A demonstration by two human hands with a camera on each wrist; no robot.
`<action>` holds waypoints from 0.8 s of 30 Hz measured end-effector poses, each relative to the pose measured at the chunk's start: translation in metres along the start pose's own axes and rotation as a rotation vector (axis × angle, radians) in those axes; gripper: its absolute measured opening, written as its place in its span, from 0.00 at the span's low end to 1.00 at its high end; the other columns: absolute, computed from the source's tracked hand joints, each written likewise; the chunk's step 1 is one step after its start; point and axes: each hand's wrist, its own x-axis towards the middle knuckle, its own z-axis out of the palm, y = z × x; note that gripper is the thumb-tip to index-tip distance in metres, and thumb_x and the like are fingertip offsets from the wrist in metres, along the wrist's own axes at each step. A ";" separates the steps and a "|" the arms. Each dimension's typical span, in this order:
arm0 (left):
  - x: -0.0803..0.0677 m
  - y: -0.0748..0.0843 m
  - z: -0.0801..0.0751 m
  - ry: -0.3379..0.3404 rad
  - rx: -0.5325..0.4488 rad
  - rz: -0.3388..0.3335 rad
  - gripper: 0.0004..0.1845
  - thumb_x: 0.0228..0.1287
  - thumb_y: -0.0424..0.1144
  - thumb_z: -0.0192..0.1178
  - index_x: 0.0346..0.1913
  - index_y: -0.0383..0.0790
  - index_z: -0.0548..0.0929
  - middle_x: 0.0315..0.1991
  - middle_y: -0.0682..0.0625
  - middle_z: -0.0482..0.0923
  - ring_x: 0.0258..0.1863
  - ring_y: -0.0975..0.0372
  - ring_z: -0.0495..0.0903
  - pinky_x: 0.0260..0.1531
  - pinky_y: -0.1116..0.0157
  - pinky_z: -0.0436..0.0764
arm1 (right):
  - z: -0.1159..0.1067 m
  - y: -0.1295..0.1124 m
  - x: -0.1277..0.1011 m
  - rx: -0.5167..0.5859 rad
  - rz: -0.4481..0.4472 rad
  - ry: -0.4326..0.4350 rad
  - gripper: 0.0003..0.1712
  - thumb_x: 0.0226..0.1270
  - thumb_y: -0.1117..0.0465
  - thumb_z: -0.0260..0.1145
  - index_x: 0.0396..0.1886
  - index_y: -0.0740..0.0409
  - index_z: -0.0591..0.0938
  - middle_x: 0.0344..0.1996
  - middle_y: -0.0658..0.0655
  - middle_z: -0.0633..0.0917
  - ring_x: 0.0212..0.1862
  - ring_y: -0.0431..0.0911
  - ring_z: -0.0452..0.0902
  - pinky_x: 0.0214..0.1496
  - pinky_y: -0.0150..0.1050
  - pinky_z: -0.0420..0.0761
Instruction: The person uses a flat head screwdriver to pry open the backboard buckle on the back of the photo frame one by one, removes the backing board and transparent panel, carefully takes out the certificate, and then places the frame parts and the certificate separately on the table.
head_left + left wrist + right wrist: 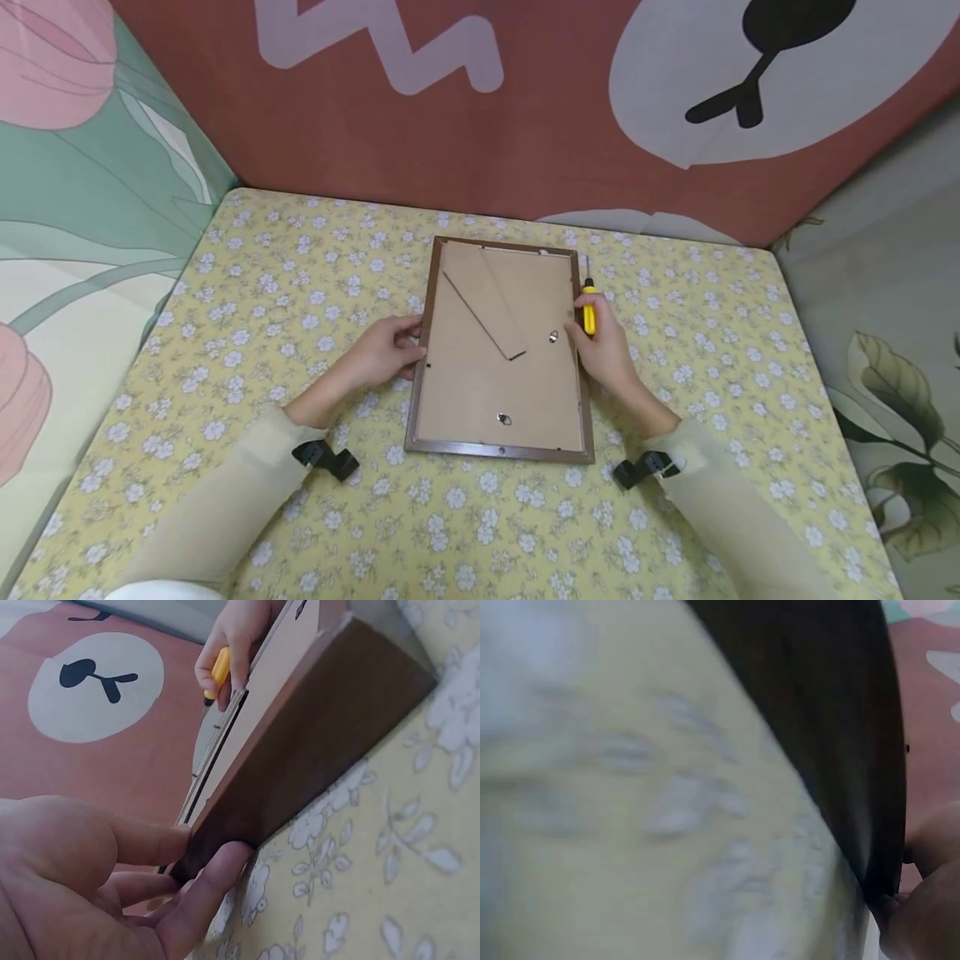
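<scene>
A picture frame lies face down on the table, with its tan backing board showing. The backing has a stand flap and two small metal hangers, one of them the lower hanger. At the frame's left side, my left hand grips the brown edge between fingers and thumb. My right hand is at the right side, its thumb on the frame's edge. In its fingers it holds a yellow-handled screwdriver, shaft pointing away. The right wrist view shows mostly the frame's dark side and part of the hand.
A yellow flowered cloth covers the table. Behind the table stands a red-brown wall covering with a cartoon face. Patterned hangings flank both sides. Each wrist wears a black strap mount, such as the left mount.
</scene>
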 end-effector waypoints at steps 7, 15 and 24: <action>0.005 -0.003 0.003 0.044 -0.066 -0.004 0.34 0.72 0.26 0.59 0.77 0.27 0.59 0.61 0.34 0.73 0.44 0.54 0.82 0.36 0.63 0.90 | -0.007 0.005 0.019 0.014 -0.082 0.106 0.14 0.79 0.60 0.60 0.57 0.63 0.77 0.50 0.67 0.83 0.43 0.53 0.78 0.39 0.32 0.78; -0.006 -0.013 0.000 -0.024 -0.138 0.018 0.41 0.67 0.24 0.63 0.79 0.30 0.55 0.64 0.33 0.67 0.55 0.48 0.77 0.40 0.61 0.90 | -0.022 -0.029 0.002 0.425 -0.087 0.039 0.17 0.80 0.63 0.58 0.61 0.68 0.76 0.36 0.69 0.86 0.27 0.48 0.83 0.24 0.33 0.83; -0.010 -0.010 0.006 -0.039 -0.080 0.041 0.45 0.65 0.23 0.64 0.80 0.31 0.52 0.63 0.34 0.69 0.59 0.46 0.74 0.40 0.63 0.90 | 0.017 -0.075 -0.025 0.800 0.109 -0.139 0.08 0.76 0.63 0.64 0.47 0.63 0.84 0.29 0.58 0.87 0.24 0.43 0.81 0.22 0.29 0.82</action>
